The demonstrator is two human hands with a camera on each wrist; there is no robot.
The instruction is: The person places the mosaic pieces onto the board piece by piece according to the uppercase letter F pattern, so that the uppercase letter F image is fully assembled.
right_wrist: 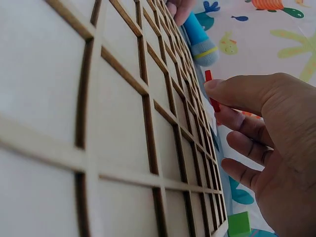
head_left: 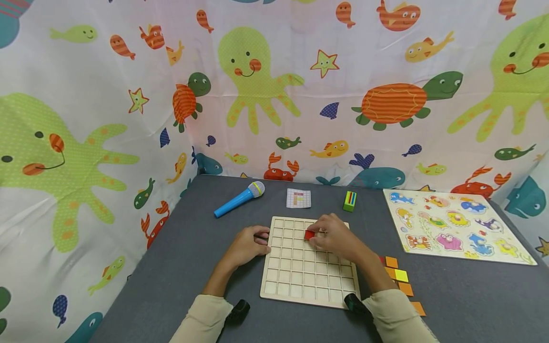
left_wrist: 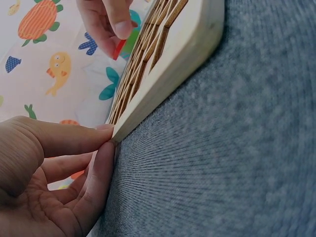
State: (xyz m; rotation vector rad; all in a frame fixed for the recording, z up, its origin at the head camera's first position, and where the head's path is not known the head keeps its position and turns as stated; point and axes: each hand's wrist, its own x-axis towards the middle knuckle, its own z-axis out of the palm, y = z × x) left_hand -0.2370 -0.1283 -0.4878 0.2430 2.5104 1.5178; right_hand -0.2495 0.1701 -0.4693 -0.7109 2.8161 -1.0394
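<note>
A pale wooden board with a square grid [head_left: 296, 281] lies on the dark tabletop. At its left edge my left hand [head_left: 245, 246] pinches the rim; in the left wrist view, thumb and finger meet on the board's edge [left_wrist: 148, 103]. My right hand [head_left: 336, 237] holds a small red square tile [head_left: 309, 235] over the upper middle of the grid. Seen from the right wrist, the thin red tile [right_wrist: 215, 104] is pinched between thumb and fingertip, tilted and apart from the grid. The other right fingers are loosely bent.
Beyond the board are a blue toy microphone [head_left: 238, 201], a card with a coloured grid pattern [head_left: 299, 198] and a green box with coloured stripes [head_left: 349, 202]. A sea-animal puzzle board [head_left: 461, 226] lies right. Several orange, yellow and red tiles [head_left: 405, 288] lie beside the right forearm.
</note>
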